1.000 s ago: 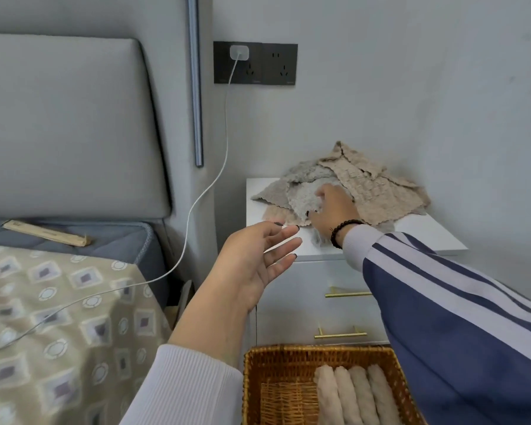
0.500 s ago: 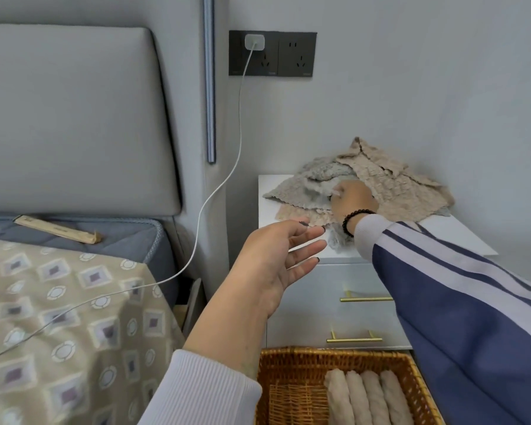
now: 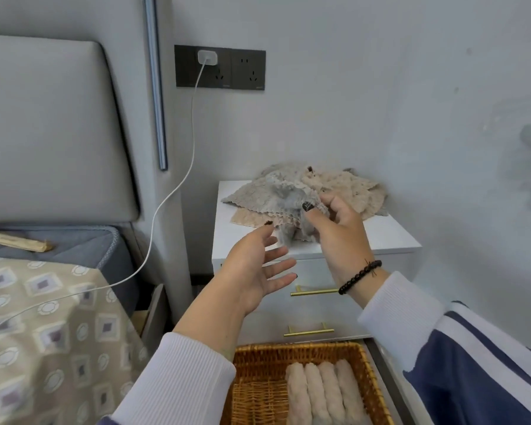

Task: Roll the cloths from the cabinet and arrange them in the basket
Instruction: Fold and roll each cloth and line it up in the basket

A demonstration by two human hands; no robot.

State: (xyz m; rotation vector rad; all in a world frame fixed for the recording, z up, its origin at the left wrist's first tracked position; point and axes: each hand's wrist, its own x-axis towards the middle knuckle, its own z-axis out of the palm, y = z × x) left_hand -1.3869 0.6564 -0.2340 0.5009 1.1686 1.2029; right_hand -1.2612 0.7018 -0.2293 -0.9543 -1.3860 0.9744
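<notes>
A heap of beige and grey cloths (image 3: pixel 344 191) lies on top of the white bedside cabinet (image 3: pixel 380 237). My right hand (image 3: pixel 337 228) grips a grey cloth (image 3: pixel 284 199), lifted off the heap and bunched in my fingers. My left hand (image 3: pixel 255 265) hovers palm up just left of it, fingers spread and holding nothing. On the floor below, a wicker basket (image 3: pixel 255 384) holds several beige rolled cloths (image 3: pixel 322 394) side by side at its right.
A bed with a patterned cover (image 3: pixel 43 329) and grey headboard (image 3: pixel 49 130) stands at the left. A white charger cable (image 3: pixel 172 191) runs from the wall socket (image 3: pixel 219 67) down across the bed. The cabinet's drawers have gold handles (image 3: pixel 311 291).
My right hand has pulled back from the heap, lifting the grey cloth with it and turning palm toward me. My left hand has stayed raised and open, a little closer to the cloth.
</notes>
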